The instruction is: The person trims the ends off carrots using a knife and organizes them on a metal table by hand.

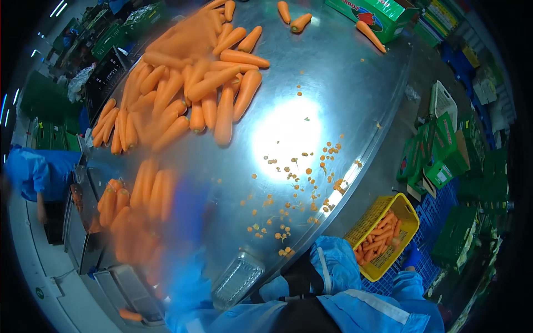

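- Carrots (211, 83) lie in a deep heap on the far left of the steel table (344, 83), probably banked there to stay within reach and leave working space beside them.
- Left hand (191, 202), a blue smear from motion or a smudged lens, is next to a blurred bunch of carrots (150, 188) near the table's left side; how far its fingers are spread, and whether they grip any, I cannot tell.
- Right hand (411, 254), blue like a glove, hangs low beside the yellow crate (408, 206), close to its outer rim; contact is unclear, and its fingers are too small and dark to read, so I cannot say what they hold, if anything.
- Yellow crate and its load of carrots stand below table height at the wearer's right, perhaps so that the arm can drop straight to it.
- Orange trimmings (322, 165) litter the steel toward the curved edge (a few sit almost on the lip).
- Clear plastic tray (240, 277) rests at the near edge, just in front of the wearer.
- Green carton (397, 23) stands at the far right edge, one tapered carrot (371, 36) beside it.
- Bare steel between heap and trimmings leaves sideways room; the wearer's blue-clad leg (338, 266) narrows the gap between table and crate.
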The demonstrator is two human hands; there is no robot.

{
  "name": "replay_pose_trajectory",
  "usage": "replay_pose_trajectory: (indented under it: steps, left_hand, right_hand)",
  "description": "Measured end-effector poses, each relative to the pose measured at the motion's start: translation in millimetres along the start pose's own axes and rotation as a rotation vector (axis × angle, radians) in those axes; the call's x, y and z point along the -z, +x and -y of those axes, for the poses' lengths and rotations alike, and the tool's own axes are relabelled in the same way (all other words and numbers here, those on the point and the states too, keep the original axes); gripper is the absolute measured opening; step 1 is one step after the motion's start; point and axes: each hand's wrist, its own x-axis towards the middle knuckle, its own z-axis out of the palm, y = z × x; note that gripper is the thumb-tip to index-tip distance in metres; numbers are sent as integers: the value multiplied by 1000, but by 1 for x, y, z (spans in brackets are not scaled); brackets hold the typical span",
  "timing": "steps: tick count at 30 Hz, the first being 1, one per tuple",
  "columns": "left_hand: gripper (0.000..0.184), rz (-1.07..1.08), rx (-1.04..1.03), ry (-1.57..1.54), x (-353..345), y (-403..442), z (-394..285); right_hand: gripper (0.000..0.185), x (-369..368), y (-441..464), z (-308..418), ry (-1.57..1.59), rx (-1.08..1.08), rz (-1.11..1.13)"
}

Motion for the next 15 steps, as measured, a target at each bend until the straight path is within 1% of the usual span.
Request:
replay_pose_trajectory:
  steps: [2, 3, 4, 5, 6, 7, 9, 10, 12, 13, 15]
  left_hand:
    - [60, -1, 36, -118, -27, 32, -24]
    - [63, -4, 65, -167, -42, 50, -32]
    - [65, -18, 80, -125, -59, 69, -31]
    - [67, -31, 96, -84, -77, 88, -30]
    - [68, -52, 78, 26, -93, 103, -32]
    - [68, -72, 60, 136, -104, 110, -35]
    - [69, -119, 12, 196, -114, 110, -40]
    - [70, -141, -12, 227, -117, 110, -41]
    - [68, -100, -3, 10, -117, 110, -31]
    - [67, -80, 5, -100, -115, 109, -23]
    - [65, 91, 257, -501, -106, 102, -2]
  right_hand:
    - [25, -43, -28, 14, -29, 72, 146]
    - [38, -58, -24, 17, -163, 116, 219]
    - [36, -80, -44, 32, -181, 130, 293]
    - [34, -107, -86, 55, -200, 143, 365]
    - [32, -131, -119, 72, -220, 157, 437]
    - [32, -147, -134, 77, -229, 215, 503]
    - [33, -171, -160, 82, -247, 324, 636]
    - [32, -181, -179, 87, -272, 319, 681]
    - [31, -193, -208, 97, -320, 310, 771]
    - [31, -196, -206, 89, -310, 302, 845]
    - [30, -203, -218, 83, -290, 291, 894]
